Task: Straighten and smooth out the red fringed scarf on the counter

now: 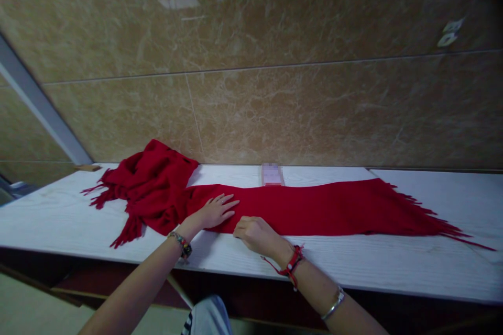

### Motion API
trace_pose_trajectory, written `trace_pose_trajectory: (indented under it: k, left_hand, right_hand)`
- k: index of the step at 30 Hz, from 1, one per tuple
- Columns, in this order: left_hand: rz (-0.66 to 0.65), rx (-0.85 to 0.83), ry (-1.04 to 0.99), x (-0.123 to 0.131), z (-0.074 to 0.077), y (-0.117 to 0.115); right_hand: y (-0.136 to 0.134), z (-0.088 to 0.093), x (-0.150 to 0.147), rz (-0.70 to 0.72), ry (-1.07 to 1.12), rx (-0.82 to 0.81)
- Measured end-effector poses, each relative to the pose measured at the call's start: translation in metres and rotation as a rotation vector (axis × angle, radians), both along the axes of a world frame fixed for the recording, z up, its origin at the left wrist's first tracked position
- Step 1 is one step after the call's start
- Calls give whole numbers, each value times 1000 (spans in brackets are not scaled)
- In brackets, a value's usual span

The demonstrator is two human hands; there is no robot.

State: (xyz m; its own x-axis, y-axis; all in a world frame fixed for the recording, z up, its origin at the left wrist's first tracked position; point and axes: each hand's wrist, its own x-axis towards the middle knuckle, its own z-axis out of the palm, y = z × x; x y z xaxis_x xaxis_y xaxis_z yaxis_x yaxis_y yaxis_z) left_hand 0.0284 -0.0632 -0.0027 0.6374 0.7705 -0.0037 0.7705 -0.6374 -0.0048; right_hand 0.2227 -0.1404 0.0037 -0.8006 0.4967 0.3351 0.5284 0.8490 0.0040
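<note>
A red fringed scarf (314,209) lies lengthwise on the white tabletop (243,254). Its right part is spread flat in a long strip that ends in fringe, while the left part is bunched in a loose heap with tassels hanging out. My left hand (215,211) rests on the strip near the heap, palm down with fingers spread. Just to its right, my right hand (255,233) is closed at the strip's front edge, fingertips pinched on the fabric there.
A small pinkish packet (272,174) lies behind the scarf, partly covered by its back edge. The marbled tile wall (298,110) rises directly behind the tabletop. A brown piece (88,167) sits at the back left corner. Dark shelving (251,293) is below the front edge.
</note>
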Motion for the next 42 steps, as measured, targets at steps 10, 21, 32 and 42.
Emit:
trace_pose_trajectory:
  k: [10, 21, 32, 42]
  left_hand:
    - [56, 41, -79, -10, 11, 4]
    - [-173, 300, -20, -55, 20, -52]
    - [-127, 456, -329, -67, -18, -38]
    - [-237, 446, -253, -52, -1, -57]
  right_hand:
    - [1, -2, 1, -93, 60, 3]
    - [4, -10, -6, -212, 95, 99]
    - [11, -10, -33, -165, -5, 205]
    - [10, -13, -30, -169, 67, 198]
